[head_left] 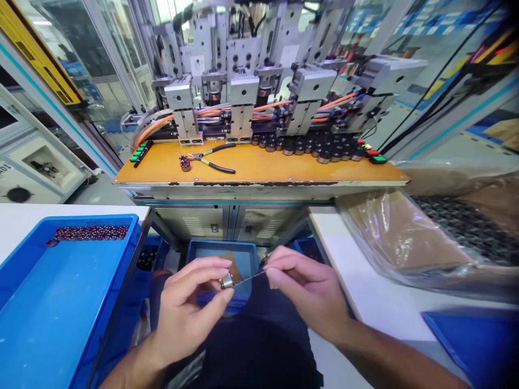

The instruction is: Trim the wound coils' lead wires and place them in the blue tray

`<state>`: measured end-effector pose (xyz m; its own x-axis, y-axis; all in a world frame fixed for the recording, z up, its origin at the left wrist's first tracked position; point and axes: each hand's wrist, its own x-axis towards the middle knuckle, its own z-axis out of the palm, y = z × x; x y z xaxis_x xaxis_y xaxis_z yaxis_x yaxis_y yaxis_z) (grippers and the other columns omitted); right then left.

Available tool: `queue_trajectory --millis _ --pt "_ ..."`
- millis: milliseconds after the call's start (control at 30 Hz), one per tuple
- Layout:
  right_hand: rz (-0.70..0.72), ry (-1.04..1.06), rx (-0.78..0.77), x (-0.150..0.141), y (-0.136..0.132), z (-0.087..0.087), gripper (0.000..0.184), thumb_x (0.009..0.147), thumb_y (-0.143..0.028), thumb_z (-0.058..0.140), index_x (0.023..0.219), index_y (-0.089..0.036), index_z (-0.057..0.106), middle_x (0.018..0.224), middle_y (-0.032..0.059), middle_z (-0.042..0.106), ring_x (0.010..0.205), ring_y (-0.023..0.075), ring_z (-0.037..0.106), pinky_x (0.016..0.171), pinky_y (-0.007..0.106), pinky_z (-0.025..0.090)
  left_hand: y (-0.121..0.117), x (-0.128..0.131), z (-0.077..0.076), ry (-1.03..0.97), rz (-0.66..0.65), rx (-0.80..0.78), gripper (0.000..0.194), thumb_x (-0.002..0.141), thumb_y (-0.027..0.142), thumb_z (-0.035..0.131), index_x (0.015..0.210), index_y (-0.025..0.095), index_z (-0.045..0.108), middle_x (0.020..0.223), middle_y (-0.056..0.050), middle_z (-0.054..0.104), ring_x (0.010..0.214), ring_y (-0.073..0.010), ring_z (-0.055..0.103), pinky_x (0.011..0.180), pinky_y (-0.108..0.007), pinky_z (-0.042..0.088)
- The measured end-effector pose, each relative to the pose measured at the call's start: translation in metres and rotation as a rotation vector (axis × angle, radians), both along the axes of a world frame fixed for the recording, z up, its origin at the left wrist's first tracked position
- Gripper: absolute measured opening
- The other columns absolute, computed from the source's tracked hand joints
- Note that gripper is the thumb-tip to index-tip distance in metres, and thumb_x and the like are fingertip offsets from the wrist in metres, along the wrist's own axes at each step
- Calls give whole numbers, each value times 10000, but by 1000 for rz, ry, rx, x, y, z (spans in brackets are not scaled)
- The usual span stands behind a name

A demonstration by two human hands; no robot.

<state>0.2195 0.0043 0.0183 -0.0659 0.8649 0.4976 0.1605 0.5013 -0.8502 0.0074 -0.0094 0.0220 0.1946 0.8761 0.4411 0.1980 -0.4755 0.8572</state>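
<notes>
My left hand (pixel 194 302) is closed, pinching a small silvery cylindrical part (pixel 227 280) between thumb and fingers. From that part a thin wire (pixel 249 278) runs up to my right hand (pixel 306 286), whose thumb and forefinger are pressed together on its end. Something small and dark shows beside the right fingertips, too unclear to name. Both hands are above my lap. Ahead on the orange bench top (pixel 259 167) lie cutting pliers (pixel 213 158), spread apart, beside a small red-and-black wound part (pixel 185 163).
A metal press machine (pixel 243 86) stands behind several dark round parts (pixel 323 155). On the left, a blue bin (pixel 48 302) holds rows of wound parts (pixel 91 233). A plastic-lined box (pixel 381 232) of dark parts sits right. Below is a blue tray (pixel 223 246).
</notes>
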Motion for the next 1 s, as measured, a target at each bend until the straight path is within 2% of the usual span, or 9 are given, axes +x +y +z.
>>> queue_trajectory --millis 100,200,267,367,533,600,667,800,1000 --pt "-90 -266 312 18 9 14 104 872 -114 615 938 -176 666 770 46 631 693 154 594 577 267 501 1 -5 5 152 -30 94 388 754 28 722 1086 226 694 1087 -84 741 978 -199 708 792 -253 597" --pt "43 -669 849 21 19 33 138 899 -142 595 1008 -157 679 880 79 670 777 180 595 639 297 510 2 -7 9 238 -91 138 375 760 34 719 1089 211 688 1111 -90 735 979 -200 709 852 -272 586" --pt "161 -829 1031 15 24 42 174 926 -128 524 938 -128 697 874 91 680 749 188 582 623 317 491 2 -8 10 259 -107 155 359 762 31 716 1074 206 692 1105 -85 735 983 -196 709 886 -276 575" --pt "251 -885 888 2 25 45 267 943 -114 454 801 -106 680 746 84 630 638 174 512 566 327 428 1 -9 11 240 -107 156 359 764 32 717 1075 209 690 1107 -78 736 998 -188 709 896 -262 571" --pt "619 -561 -169 -12 18 47 292 952 -173 473 697 -139 610 675 1 555 620 101 517 581 220 424 -3 -17 9 159 -112 143 310 775 39 712 1032 211 700 1081 -67 742 955 -165 723 847 -234 586" --pt "763 -494 -459 -14 27 52 266 935 -210 508 705 -137 621 673 -10 570 613 93 546 565 197 428 -4 -22 8 133 -111 150 305 780 34 702 1024 217 705 1079 -62 743 948 -159 725 831 -227 589" --pt "665 -527 -406 -17 52 60 242 927 -258 545 738 -140 637 704 1 607 640 110 571 587 212 445 -5 -27 6 118 -81 145 302 781 31 700 1010 227 709 1086 -54 744 954 -158 726 839 -229 588" --pt "-88 -858 159 -27 136 73 257 903 -341 633 1017 -112 659 1008 113 687 937 222 626 870 352 481 -5 -35 2 74 40 144 293 788 34 692 989 247 714 1095 -43 748 974 -165 728 810 -223 598" --pt "-38 -1079 180 -55 238 63 578 855 -393 693 1319 -85 536 1387 170 540 1263 267 500 1061 360 389 -8 -43 4 48 120 152 303 779 22 695 978 249 723 1101 -42 751 973 -168 729 802 -234 605"
